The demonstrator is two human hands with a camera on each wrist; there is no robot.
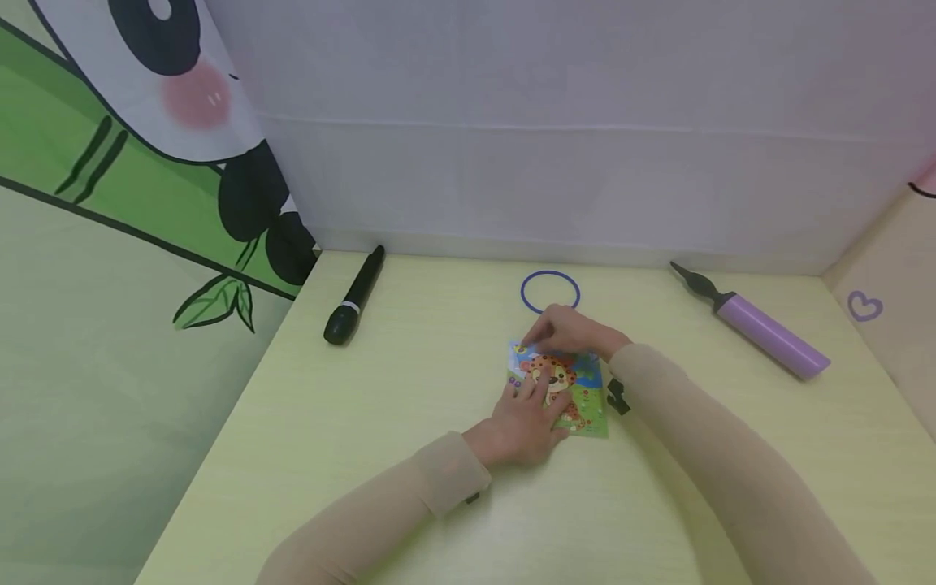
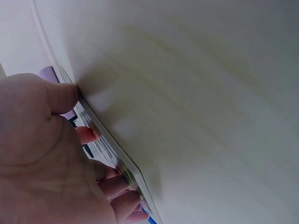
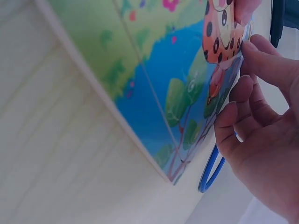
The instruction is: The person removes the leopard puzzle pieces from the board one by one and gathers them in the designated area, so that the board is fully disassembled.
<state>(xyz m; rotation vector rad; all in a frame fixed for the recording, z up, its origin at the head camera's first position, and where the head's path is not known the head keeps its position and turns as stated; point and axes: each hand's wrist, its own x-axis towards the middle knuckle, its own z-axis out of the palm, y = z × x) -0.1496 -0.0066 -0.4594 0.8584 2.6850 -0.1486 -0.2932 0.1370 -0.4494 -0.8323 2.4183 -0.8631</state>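
Observation:
A thin, stiff picture board (image 1: 591, 418) with a spotted leopard cub on blue and green lies on the table under both hands. My left hand (image 1: 522, 426) rests on its lower left part, fingers spread across the cub; in the left wrist view, the thumb is at the edge of the board (image 2: 135, 173). My right hand (image 1: 576, 331) is over the top edge, thumb and curled index finger pinching at the upper left corner. From the right wrist, a straight line runs inside the border of the board (image 3: 154, 98). What sits between those fingertips is hidden.
Just beyond the board lies a blue ring (image 1: 550, 272). A black microphone (image 1: 354, 305) is at the back left of the table, and a purple hand pump (image 1: 771, 333) with a black nozzle is at the right. A pale cloth wall (image 1: 512, 187) rises behind the table.

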